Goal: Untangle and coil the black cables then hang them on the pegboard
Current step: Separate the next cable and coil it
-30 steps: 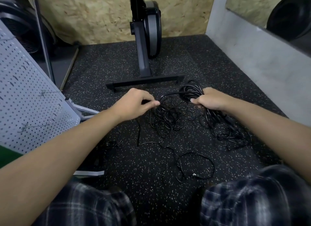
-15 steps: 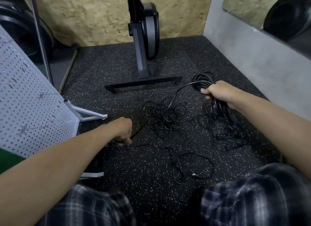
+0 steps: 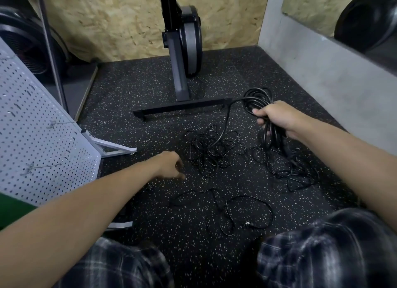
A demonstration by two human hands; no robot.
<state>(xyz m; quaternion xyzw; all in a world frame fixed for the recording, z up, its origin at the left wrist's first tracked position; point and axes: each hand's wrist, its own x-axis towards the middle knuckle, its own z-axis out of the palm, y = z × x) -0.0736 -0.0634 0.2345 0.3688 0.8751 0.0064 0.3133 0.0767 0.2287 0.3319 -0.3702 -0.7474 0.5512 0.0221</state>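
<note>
Head view: right hand [image 3: 279,118] grips coiled cable [image 3: 271,135]; left hand [image 3: 169,165] curled, contents unclear. Tangle [image 3: 211,150] lies mid floor [image 3: 150,83] (feed slack gradually, keeping loops even).

black cables [image 3: 211,152] smooth, faintly glossy; floor [image 3: 137,90] speckled matt rubber; pegboard [image 3: 43,154] perforated painted metal; wall [image 3: 120,19] rough chipboard.

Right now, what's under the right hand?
Black cable loops hang from the right hand onto a loose tangle on the floor. Its fingers hide the gripped part.
</note>
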